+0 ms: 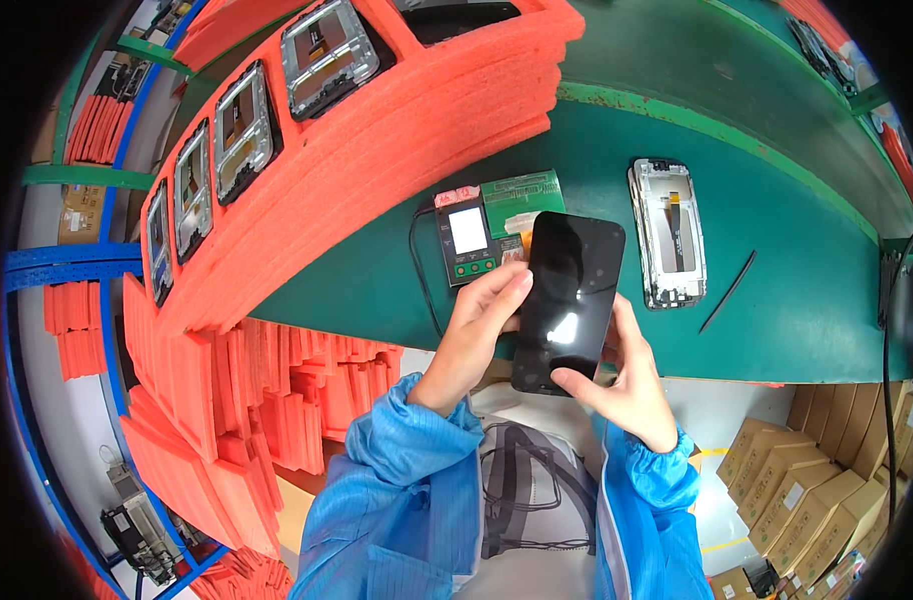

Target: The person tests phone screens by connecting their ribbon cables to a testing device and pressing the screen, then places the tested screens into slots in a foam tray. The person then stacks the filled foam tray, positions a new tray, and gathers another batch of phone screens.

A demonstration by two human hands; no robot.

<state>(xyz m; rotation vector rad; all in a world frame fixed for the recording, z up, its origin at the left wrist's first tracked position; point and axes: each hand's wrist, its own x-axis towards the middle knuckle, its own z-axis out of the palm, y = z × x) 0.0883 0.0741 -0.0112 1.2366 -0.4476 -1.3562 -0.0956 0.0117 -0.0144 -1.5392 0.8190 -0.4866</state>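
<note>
A black phone screen assembly (574, 290) is tilted above the near edge of the bench, its glossy face up. My right hand (632, 385) grips its lower right part, thumb on the front and fingers behind. At the screen's left edge is my left hand (482, 325), fingers bent and closed together; whatever lies between them is hidden. Just beyond the hands, a small black tester (465, 235) with a lit white display and round buttons lies beside a green circuit board (525, 198). The upper part of the screen covers some of that board.
Right of the screen, a silver-framed phone display (669, 235) and a thin black stick (729, 291) lie on the green bench (377, 285). Stacked red foam trays (427, 115) holding display frames (245, 130) rise at left. Cardboard boxes (802, 500) stand at lower right.
</note>
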